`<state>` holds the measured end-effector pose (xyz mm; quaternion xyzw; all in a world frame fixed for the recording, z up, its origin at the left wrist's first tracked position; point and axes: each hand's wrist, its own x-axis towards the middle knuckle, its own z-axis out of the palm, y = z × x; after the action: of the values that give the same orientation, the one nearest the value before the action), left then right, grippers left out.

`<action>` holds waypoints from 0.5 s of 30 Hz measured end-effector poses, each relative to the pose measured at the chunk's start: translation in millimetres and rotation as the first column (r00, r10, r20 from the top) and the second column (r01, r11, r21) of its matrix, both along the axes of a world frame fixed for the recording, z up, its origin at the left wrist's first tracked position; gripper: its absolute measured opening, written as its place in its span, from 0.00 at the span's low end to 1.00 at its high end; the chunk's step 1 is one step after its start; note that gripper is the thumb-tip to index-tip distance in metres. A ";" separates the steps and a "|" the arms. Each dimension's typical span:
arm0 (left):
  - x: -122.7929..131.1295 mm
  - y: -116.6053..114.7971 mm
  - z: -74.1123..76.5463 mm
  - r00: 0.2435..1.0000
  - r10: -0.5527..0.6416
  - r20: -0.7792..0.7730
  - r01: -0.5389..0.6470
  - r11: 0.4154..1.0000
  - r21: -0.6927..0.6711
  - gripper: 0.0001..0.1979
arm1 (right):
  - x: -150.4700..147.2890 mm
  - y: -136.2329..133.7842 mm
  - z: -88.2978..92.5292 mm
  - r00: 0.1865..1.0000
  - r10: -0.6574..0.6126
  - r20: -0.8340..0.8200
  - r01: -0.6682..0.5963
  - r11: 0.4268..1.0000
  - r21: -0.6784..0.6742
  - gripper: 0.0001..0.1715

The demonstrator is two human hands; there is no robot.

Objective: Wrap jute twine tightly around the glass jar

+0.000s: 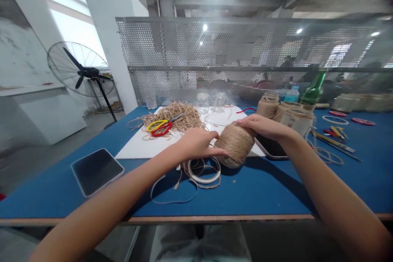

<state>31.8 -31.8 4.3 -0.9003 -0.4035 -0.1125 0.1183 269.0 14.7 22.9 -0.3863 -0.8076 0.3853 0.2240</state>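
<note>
A glass jar (236, 145) wrapped in brown jute twine is tilted on its side just above the blue tabletop. My right hand (260, 126) grips its upper right side, thumb and fingers against the twine. At the jar's left end, my left hand (199, 143) has its thumb along the near side and its index finger at the upper edge; its other fingers are partly hidden. Below it lie a white tape ring (205, 180) and loose jute strands (178, 180). Red-and-yellow-handled scissors (162, 126) rest on a heap of cut twine (187, 112) beyond my left hand.
A dark tablet-like slab (97, 172) lies at left, a phone (272, 148) at right. Twine-wrapped jars (267, 105), a green bottle (313, 88) and several tools (334, 143) occupy the right side. Clear jars (202, 101) stand before a perforated metal screen (190, 57).
</note>
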 end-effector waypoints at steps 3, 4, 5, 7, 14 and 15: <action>-2.7 2.7 0.5 1.000 -0.013 0.002 0.013 1.000 -0.007 0.32 | -1.7 -0.9 -0.8 1.000 -0.003 -0.026 0.001 0.999 -0.045 0.25; -3.8 3.7 0.7 1.000 -0.022 0.001 0.022 1.000 -0.010 0.32 | -2.2 -1.0 -1.0 0.999 -0.002 -0.033 0.000 0.999 -0.049 0.24; -5.0 4.8 1.0 0.999 -0.032 -0.001 0.032 0.999 -0.012 0.32 | -2.5 -0.9 -1.2 0.999 0.001 -0.038 -0.002 0.999 -0.049 0.24; -7.3 6.9 1.6 0.999 -0.043 -0.007 0.043 0.999 -0.013 0.32 | -2.8 -0.3 -1.7 0.999 0.005 -0.047 -0.007 0.999 -0.044 0.23; -14.5 15.4 5.0 0.998 -0.062 0.024 0.062 0.998 -0.006 0.30 | -1.6 0.1 -2.1 0.988 0.000 -0.153 -0.008 0.999 -0.050 0.22; -15.8 17.0 5.6 0.997 -0.064 0.035 0.064 0.998 -0.011 0.30 | -1.2 0.1 -1.9 0.985 -0.006 -0.172 -0.003 0.999 -0.052 0.22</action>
<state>16.0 -14.9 9.9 -0.9113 -0.3772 -0.1295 0.1022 267.9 14.8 20.9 -0.3578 -0.7746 0.4380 0.2831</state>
